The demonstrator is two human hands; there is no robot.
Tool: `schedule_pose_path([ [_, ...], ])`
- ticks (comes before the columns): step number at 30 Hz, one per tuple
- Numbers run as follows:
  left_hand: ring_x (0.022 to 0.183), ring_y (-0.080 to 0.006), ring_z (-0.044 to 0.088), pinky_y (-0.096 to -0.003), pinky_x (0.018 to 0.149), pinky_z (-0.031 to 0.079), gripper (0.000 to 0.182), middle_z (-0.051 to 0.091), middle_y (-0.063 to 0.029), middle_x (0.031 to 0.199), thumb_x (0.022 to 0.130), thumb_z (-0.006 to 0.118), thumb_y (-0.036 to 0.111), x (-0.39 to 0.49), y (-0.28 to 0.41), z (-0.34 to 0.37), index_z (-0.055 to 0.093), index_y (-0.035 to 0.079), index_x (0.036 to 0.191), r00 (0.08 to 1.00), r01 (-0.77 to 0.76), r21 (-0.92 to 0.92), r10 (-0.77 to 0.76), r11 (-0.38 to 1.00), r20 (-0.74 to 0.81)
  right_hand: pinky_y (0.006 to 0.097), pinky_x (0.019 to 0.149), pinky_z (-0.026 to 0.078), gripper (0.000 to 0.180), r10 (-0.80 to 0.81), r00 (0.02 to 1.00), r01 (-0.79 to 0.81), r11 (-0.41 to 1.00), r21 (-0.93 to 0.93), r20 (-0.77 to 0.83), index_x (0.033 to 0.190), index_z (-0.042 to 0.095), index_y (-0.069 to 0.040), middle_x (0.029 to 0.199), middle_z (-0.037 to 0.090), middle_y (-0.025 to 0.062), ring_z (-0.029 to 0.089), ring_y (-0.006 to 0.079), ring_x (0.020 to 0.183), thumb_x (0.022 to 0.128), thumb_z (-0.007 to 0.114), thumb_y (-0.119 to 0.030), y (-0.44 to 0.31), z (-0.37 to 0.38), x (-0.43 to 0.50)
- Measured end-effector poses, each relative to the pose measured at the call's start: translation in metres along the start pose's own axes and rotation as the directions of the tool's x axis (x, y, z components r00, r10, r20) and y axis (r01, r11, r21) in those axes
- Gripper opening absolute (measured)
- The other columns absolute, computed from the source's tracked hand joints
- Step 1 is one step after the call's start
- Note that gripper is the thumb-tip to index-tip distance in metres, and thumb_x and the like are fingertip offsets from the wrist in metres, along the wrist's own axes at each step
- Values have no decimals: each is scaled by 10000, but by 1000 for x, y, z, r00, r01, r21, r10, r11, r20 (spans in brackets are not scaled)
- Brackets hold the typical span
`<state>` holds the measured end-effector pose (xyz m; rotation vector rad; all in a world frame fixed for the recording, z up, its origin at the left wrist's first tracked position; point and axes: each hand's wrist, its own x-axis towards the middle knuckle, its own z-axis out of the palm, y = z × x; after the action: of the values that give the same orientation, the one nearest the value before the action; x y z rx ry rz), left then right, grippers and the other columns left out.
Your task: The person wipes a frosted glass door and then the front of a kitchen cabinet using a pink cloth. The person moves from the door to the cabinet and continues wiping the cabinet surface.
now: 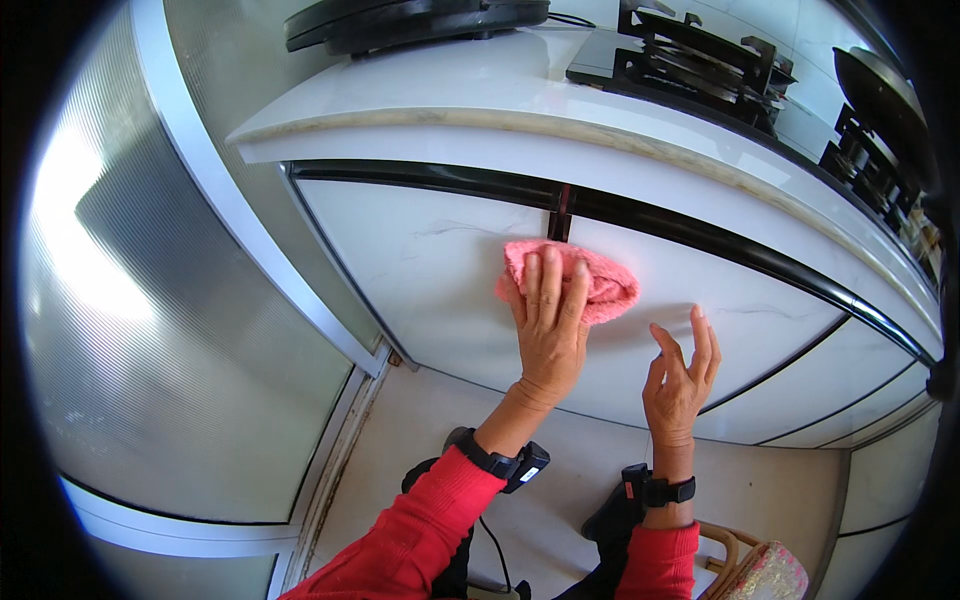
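Note:
My left hand (551,322) presses a folded pink cleaning cloth (611,289) flat against the white marble-patterned cabinet doors (427,247). The cloth lies over the seam between two doors, just below the black handle rail (675,225). To the right, my right hand (679,375) is raised before the right-hand door with its fingers apart and nothing in it. Whether its fingertips touch the door I cannot tell.
Above the doors runs a white countertop (420,90) bearing a black electric appliance (420,26) and a gas stove (705,60). A pan (885,105) sits on the far right burner. A ribbed glass sliding door (187,315) stands at left; a cushioned chair (765,574) is behind right.

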<state>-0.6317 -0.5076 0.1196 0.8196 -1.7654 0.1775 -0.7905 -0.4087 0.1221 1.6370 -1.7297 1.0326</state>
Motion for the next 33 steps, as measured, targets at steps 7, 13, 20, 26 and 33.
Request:
schedule_pose_path([
  [7,1489,-359,232,-622,1178,150,673,296,-141,1598,860,553,-28,9,-8,-8,398,89,1505,1000,19,53,-18,998,-20,424,1100,402,427,-16,1000,16,999,36,-9,1052,736,-128,1480,452,85,429,318,1343,753,567,124,2,-3,1],
  [13,1482,-415,226,-614,1184,103,627,292,-200,1587,874,554,-18,-3,20,10,423,51,1483,1000,0,0,0,1000,11,424,1088,415,414,-13,1000,14,996,88,-4,1045,735,-113,1466,473,97,457,328,1318,748,568,122,1,-4,2],
  [20,1475,-217,302,-558,1199,176,632,369,-25,1581,893,545,83,2,22,3,423,172,1507,960,-235,145,206,961,187,418,1012,455,318,17,999,-12,994,106,-46,942,715,-48,1371,548,123,528,326,1237,749,549,143,-1,-13,5],
  [26,1487,-340,256,-566,1187,174,617,346,-135,1582,890,555,6,6,32,4,424,64,1490,998,41,-6,-41,999,56,365,723,516,356,150,981,-101,936,337,-123,905,719,-86,965,686,75,653,261,838,703,548,152,-6,-21,9],
  [33,1460,-316,326,-538,1185,237,669,411,-142,1539,859,670,76,-6,45,17,419,63,1479,973,-170,-131,187,977,132,378,728,502,377,270,960,-268,801,536,77,1030,692,-74,885,638,113,609,290,818,758,525,126,-21,-12,6],
])
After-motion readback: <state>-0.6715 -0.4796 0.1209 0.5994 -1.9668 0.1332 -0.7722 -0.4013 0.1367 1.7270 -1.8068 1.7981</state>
